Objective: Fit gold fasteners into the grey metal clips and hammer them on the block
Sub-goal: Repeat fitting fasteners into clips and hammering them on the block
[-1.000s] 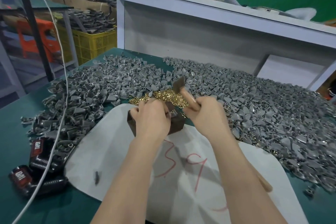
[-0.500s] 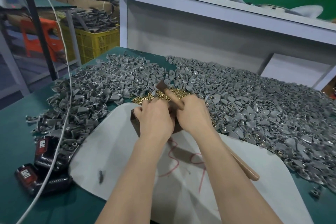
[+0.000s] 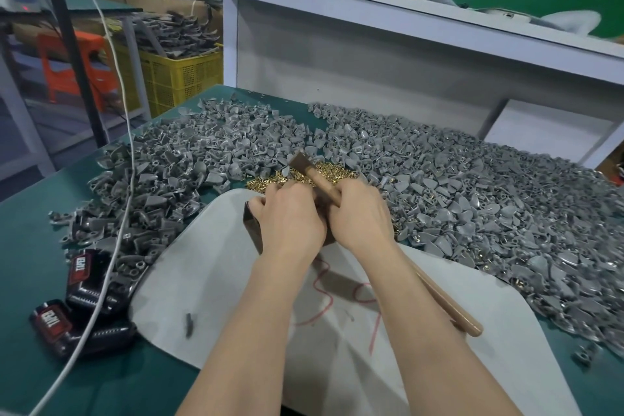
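A dark brown block stands on a white sheet at mid table, mostly covered by my hands. My left hand lies curled over the block's top; whatever its fingers hold is hidden. My right hand grips a wooden-handled hammer near its head, which points away over a small heap of gold fasteners. Grey metal clips lie in large piles around the fasteners.
More grey clips cover the left of the green table. Two dark battery packs and a white cable lie at the front left. A white shelf with a bag of gold fasteners rises behind.
The hammer head has come down from its raised, tilted pose and now lies low over the fasteners. Both hands have closed in together over the block.
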